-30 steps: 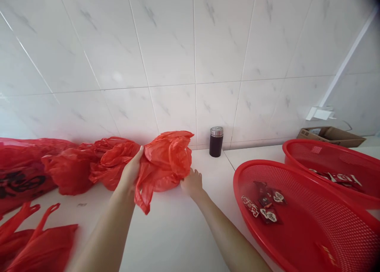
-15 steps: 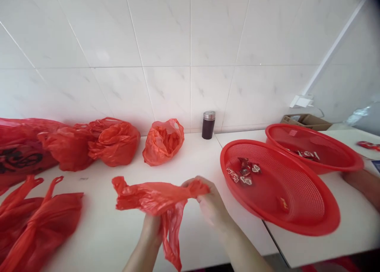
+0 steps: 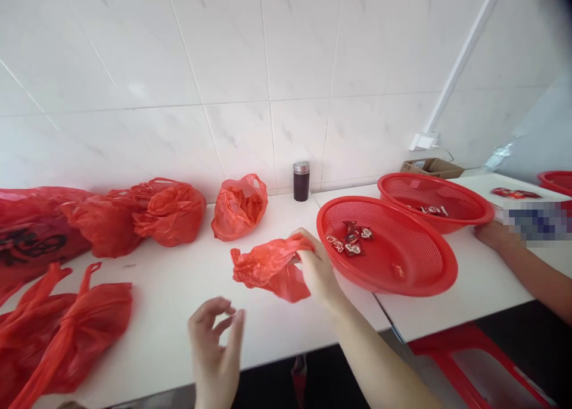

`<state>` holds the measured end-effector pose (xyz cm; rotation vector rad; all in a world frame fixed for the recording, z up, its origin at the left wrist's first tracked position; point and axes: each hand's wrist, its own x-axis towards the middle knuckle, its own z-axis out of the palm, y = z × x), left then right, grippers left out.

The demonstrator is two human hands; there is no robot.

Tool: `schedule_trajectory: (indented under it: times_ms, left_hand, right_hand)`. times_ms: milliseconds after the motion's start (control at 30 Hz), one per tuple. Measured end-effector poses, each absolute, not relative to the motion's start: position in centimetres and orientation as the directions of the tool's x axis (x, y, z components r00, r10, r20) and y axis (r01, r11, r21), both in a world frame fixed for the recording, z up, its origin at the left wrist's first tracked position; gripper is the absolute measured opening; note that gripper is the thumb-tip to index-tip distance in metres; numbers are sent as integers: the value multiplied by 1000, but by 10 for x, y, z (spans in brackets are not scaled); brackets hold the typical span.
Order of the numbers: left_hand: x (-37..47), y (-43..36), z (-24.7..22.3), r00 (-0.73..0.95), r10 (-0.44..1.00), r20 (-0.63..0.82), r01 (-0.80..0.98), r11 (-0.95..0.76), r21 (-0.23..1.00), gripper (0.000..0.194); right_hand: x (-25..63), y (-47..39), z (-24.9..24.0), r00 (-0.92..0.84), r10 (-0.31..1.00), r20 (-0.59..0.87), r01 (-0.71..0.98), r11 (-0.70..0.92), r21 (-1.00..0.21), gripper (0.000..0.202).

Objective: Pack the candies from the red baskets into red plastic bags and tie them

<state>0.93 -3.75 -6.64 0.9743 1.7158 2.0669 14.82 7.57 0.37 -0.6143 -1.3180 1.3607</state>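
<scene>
Fingers of right hand (image 3: 315,269) gripping crumpled red bag (image 3: 272,266), their tips partly hidden, left hand (image 3: 217,343) empty, wrist cut off

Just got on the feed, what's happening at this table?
The right hand grips a crumpled red plastic bag above the white table; the left hand is raised nearby, fingers curled and empty. More filled-looking red bags stand along the tiled wall, and a dark flask with a silver lid is beside them. To the right, a red perforated plastic basket holds a few small wrapped packets. Another person's arm reaches to a second red basket.
</scene>
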Motion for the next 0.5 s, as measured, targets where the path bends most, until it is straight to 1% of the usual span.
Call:
schedule_trajectory:
  times_ms: [33,67,100,133,167,233,267,333,367,433,500]
  left_hand:
    - [19,-35,-57,-688,618,379,264,-274,925,54]
    - [26,-31,-48,-647,641,413,305,-278,911,62]
    - [30,-27,-42,-607,675,420,322,-274,906,64]
    - [31,-22,-38,-568,716,406,316,-266,911,60]
    - [30,-19,-35,-532,758,376,287,-256,923,51]
    - [25,-15,-36,-473,834,284,183,-222,958,32]
    - [22,-15,-39,-462,858,224,116,-192,975,28]
    - [19,-17,-46,-468,880,84,-67,-130,989,32]
    - [18,-19,-50,-457,889,9,-176,-101,979,36]
    - [16,-24,-56,-408,907,-107,-375,-59,925,41]
    - [11,-29,-60,-367,916,-160,-474,-37,880,43]
  right_hand:
    - [146,67,5,-332,883,331,-285,240,-928,9]
    - [144,58,6,-392,854,342,-236,266,-934,10]
    - [143,49,8,-450,823,348,-188,294,-937,12]
    - [143,42,9,-498,792,353,-141,328,-934,14]
    - [144,36,9,-530,763,370,-103,375,-921,16]
    - [150,28,6,-535,723,437,-34,499,-866,18]
    - [153,27,1,-513,717,472,5,552,-834,20]
    - [160,28,-11,-455,733,506,95,605,-791,25]
    - [164,30,-19,-439,748,497,140,603,-785,23]
    - [169,31,-34,-458,777,432,214,568,-795,17]
    - [173,29,-47,-520,784,340,261,525,-810,17]
